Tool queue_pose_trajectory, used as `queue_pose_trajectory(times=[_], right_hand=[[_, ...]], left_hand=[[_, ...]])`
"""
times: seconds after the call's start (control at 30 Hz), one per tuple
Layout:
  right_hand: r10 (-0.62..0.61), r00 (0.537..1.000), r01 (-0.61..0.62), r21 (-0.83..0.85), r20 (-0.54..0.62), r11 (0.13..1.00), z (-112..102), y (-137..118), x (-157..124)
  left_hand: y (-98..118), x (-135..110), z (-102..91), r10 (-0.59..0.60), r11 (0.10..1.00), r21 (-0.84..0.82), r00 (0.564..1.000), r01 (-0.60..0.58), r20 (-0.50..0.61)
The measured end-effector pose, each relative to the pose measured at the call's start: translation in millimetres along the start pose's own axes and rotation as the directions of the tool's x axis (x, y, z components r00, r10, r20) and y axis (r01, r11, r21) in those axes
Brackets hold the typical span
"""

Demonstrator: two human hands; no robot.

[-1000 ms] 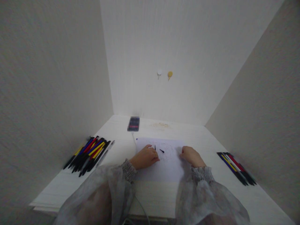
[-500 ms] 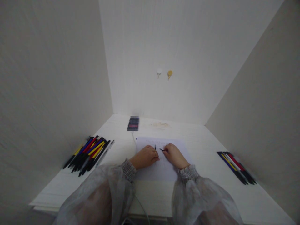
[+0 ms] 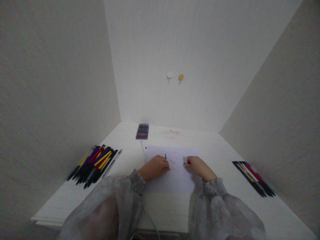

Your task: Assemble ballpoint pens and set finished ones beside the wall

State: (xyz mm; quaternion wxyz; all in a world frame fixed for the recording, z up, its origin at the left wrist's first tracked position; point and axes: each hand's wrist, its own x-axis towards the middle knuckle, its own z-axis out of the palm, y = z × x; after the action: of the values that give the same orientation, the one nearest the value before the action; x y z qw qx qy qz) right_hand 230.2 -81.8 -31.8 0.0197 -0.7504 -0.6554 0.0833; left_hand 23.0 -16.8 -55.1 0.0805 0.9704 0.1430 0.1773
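A sheet of white paper (image 3: 175, 185) with faint handwriting-like marks on its upper part lies in front of me. Resting on its left half, my left hand (image 3: 155, 167) is closed, with a thin black pen-like piece (image 3: 165, 156) sticking up past its fingers; whether this is a pen or a cap I cannot tell. My right hand (image 3: 198, 166) is closed around a pen (image 3: 184, 163) at the paper's right side. Only the pen's dark tip shows, pointing left; the fingers hide the rest.
A pile of pens (image 3: 96, 165) in several colours lies at the table's left. A smaller row of pens (image 3: 252, 178) lies along the right wall. Behind the paper sits a pixelated dark device (image 3: 142, 131) with a white cable (image 3: 142, 145). Two hooks (image 3: 181, 77) hang on the back wall.
My right hand has moved right, away from my left hand, carrying the pen toward the paper's right side. My left hand has stayed in place.
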Motion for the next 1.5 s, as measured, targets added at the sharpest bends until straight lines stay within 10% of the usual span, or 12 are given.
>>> queue_pose_trajectory(times=[0.27,0.5,1.2,1.5], right_hand=[[-0.015,0.996,0.015,0.007,-0.09,1.0,7,-3,4],[-0.195,0.945,0.223,0.083,-0.264,0.971,23,-42,15],[0.063,0.993,-0.071,-0.085,-0.096,0.994,17,-25,4],[0.259,0.95,-0.257,0.034,-0.175,0.966,-17,38,3]], left_hand=[[-1,1,-1.5,-0.042,0.998,0.035,0.998,0.044,-0.057],[-7,2,-5.7,-0.315,0.931,0.11,0.918,0.348,-0.242],[-20,-5,-12.8,-0.636,0.711,0.18,0.731,0.679,-0.245],[-8,1,-4.6,-0.284,0.95,0.095,0.95,0.297,-0.129]])
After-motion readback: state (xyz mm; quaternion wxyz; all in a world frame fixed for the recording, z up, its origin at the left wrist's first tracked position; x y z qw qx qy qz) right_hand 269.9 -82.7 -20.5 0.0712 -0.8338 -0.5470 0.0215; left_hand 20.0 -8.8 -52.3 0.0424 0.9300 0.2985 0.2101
